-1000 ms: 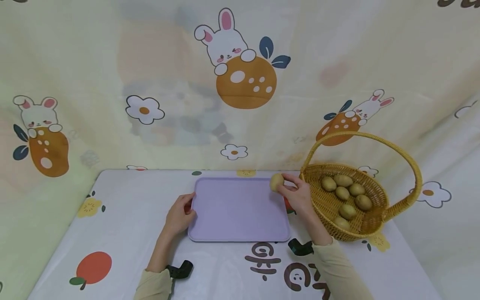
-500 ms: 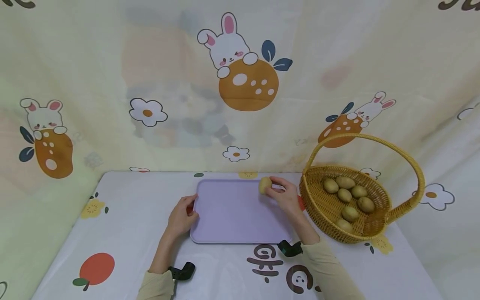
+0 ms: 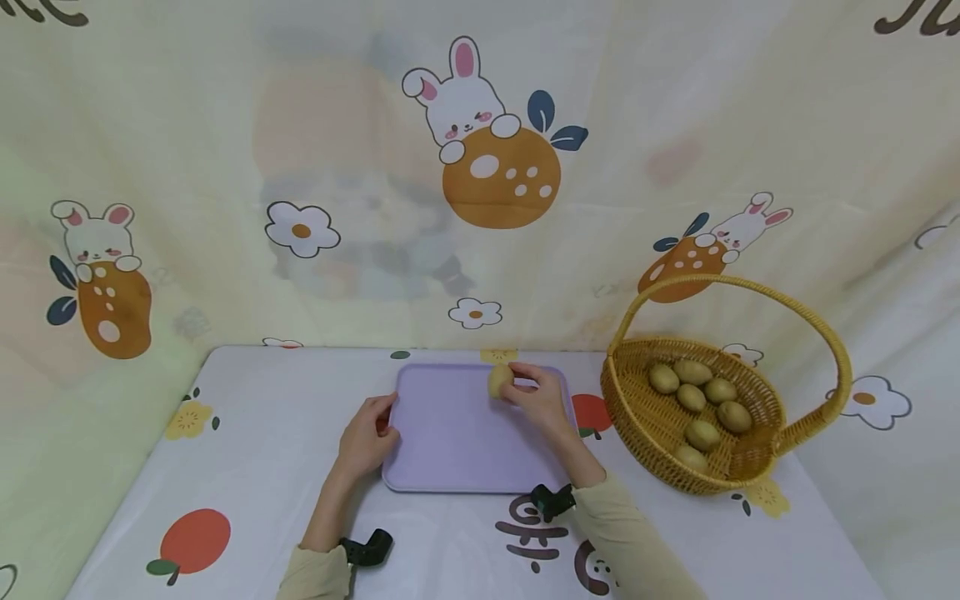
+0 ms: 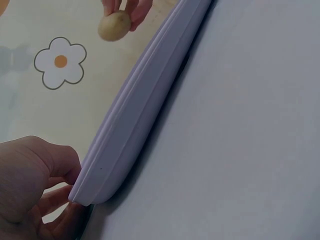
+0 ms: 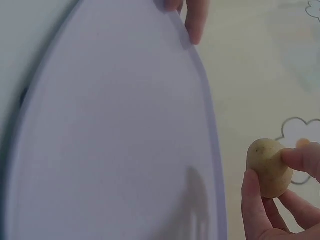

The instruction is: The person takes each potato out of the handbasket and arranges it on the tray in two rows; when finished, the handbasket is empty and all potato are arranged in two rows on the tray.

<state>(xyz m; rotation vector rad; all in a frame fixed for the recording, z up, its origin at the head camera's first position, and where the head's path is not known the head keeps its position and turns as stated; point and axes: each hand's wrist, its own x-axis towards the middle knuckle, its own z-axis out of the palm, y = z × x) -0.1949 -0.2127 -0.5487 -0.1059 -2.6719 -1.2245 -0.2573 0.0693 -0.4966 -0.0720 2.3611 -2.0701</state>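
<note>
A small tan potato (image 3: 500,382) is pinched between the thumb and fingers of my right hand (image 3: 542,407). In the right wrist view the potato (image 5: 270,167) is held up, with a shadow falling on the lilac tray (image 5: 110,115). That hand is over the back right part of the tray (image 3: 450,450) in the head view. My left hand (image 3: 365,437) grips the tray's left edge. The left wrist view has its thumb (image 4: 65,162) against the rim and other fingers lower down, partly hidden.
To the right of the tray stands a tall-handled wicker basket (image 3: 626,408) with several potatoes (image 3: 702,435) inside. A white printed cloth (image 3: 277,442) covers the table, and a patterned curtain (image 3: 360,317) hangs behind it.
My right hand has carried the potato leftward from beside the basket to above the tray. The left hand keeps its grip on the tray edge. The view has shifted slightly.
</note>
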